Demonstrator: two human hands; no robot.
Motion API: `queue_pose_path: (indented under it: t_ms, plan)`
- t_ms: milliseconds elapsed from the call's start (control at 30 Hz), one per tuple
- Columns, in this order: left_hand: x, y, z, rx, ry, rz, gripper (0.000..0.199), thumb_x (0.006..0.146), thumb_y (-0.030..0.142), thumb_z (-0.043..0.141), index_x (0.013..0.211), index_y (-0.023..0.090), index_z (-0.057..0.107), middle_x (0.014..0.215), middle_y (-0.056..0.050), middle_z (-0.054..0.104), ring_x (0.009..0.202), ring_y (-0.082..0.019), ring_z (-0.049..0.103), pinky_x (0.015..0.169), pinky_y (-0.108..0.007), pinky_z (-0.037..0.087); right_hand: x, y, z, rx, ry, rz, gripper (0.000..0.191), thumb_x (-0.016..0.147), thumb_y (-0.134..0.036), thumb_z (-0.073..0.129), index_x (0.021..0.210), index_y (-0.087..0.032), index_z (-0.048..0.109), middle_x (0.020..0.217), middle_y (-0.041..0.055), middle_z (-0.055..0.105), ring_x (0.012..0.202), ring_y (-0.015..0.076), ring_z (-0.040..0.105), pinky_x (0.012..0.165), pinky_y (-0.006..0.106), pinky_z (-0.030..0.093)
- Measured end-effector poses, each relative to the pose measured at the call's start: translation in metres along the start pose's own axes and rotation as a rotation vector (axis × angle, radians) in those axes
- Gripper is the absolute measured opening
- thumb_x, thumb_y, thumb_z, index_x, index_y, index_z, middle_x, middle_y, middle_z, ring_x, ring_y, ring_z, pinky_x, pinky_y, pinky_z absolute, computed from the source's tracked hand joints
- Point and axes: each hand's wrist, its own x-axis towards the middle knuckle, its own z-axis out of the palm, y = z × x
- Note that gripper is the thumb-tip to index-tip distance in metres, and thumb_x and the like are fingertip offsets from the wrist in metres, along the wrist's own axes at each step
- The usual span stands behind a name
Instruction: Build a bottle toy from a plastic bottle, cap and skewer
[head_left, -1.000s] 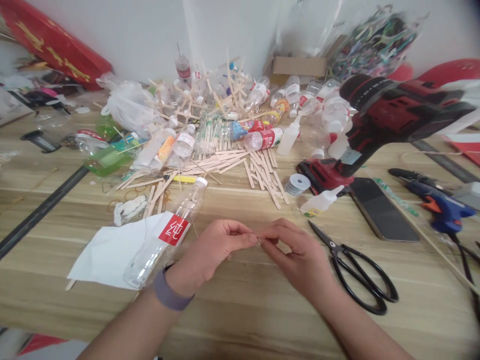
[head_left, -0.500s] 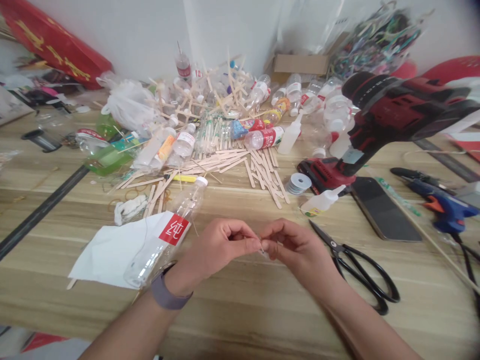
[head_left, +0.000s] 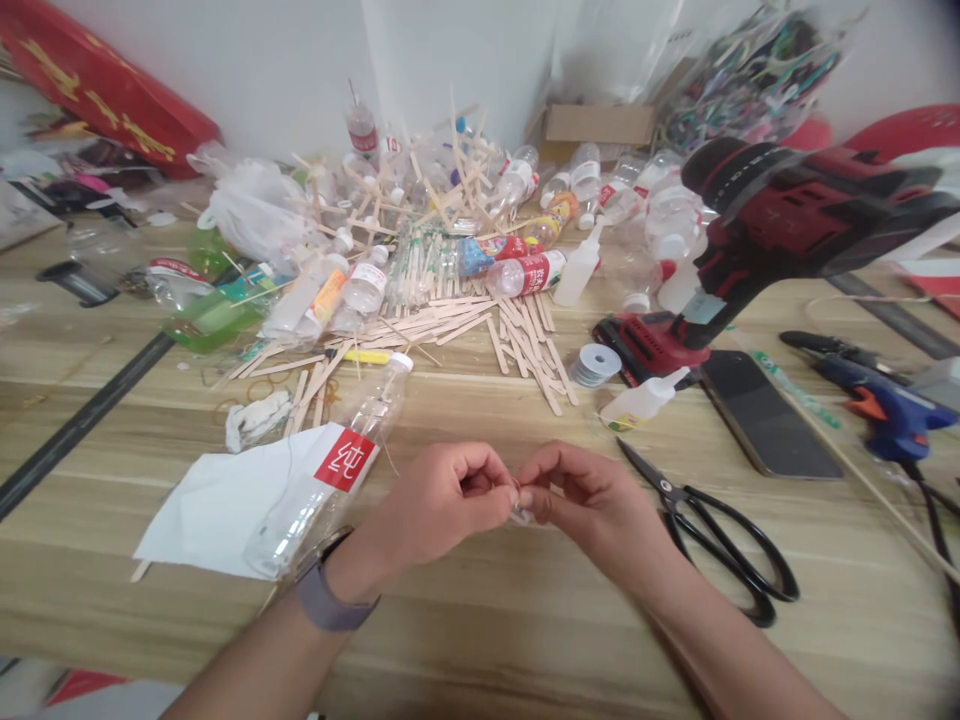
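My left hand (head_left: 450, 497), with a grey band on its wrist, is closed in a pinch at the middle of the view. My right hand (head_left: 589, 500) pinches too, its fingertips touching those of the left. Between the fingertips shows a small, pale, shiny piece (head_left: 520, 514), too small to name. Left of my hands a clear bottle (head_left: 281, 522) with a red label lies on a white sheet (head_left: 202, 505). Black scissors (head_left: 675, 495) lie beside my right hand, blades pointing up and left.
Wooden sticks (head_left: 525, 335), plastic bottles (head_left: 525, 275) and a white bag (head_left: 259, 215) are heaped behind. A wire spool (head_left: 596, 364), a glue bottle (head_left: 641, 400), a red drill (head_left: 780, 220), a phone (head_left: 772, 415) and a blue glue gun (head_left: 892, 405) are at the right.
My left fingertips have shifted slightly left and the left wrist slightly down. More of the small piece shows below the fingertips. Both pinches remain closed.
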Motion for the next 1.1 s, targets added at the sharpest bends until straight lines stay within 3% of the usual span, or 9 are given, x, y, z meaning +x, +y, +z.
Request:
queue_pose_path:
  t_ms: [500, 633, 900, 1100]
  plan:
    - [0.001, -0.002, 0.007, 0.074, 0.091, 0.079, 0.009, 0.072, 0.020, 0.051, 0.064, 0.018, 0.050, 0.057, 0.006, 0.045, 0.054, -0.008, 0.038, 0.049, -0.020, 0.030, -0.001, -0.001, 0.003, 0.095, -0.033, 0.029, 0.017, 0.072, -0.033, 0.073, 0.075, -0.019, 0.063, 0.061, -0.0031, 0.057, 0.055, 0.0106, 0.050, 0.050, 0.023, 0.040]
    - [0.001, -0.006, 0.009, 0.186, 0.170, 0.171, 0.008, 0.073, 0.017, 0.051, 0.065, 0.019, 0.049, 0.058, 0.006, 0.048, 0.054, -0.008, 0.042, 0.050, -0.020, 0.032, 0.000, 0.000, 0.003, 0.230, -0.052, 0.062, 0.016, 0.073, -0.030, 0.074, 0.077, -0.019, 0.063, 0.064, -0.0035, 0.058, 0.056, 0.0087, 0.049, 0.052, 0.022, 0.040]
    - [0.000, -0.015, 0.015, 0.617, 0.389, 0.408, 0.010, 0.077, 0.015, 0.050, 0.068, 0.019, 0.050, 0.062, 0.002, 0.053, 0.059, -0.011, 0.049, 0.056, -0.024, 0.033, 0.000, -0.003, 0.005, 0.346, -0.036, 0.082, 0.018, 0.070, -0.025, 0.077, 0.080, -0.019, 0.063, 0.072, -0.0026, 0.060, 0.059, 0.0085, 0.051, 0.052, 0.021, 0.040]
    - [-0.002, -0.020, 0.017, 0.618, 0.460, 0.497, 0.011, 0.084, 0.016, 0.049, 0.074, 0.019, 0.053, 0.065, 0.002, 0.055, 0.059, -0.011, 0.052, 0.058, -0.023, 0.037, 0.000, 0.002, 0.006, 0.425, -0.020, 0.139, 0.024, 0.070, -0.033, 0.079, 0.086, -0.019, 0.068, 0.071, -0.0010, 0.063, 0.058, 0.0094, 0.053, 0.052, 0.022, 0.041]
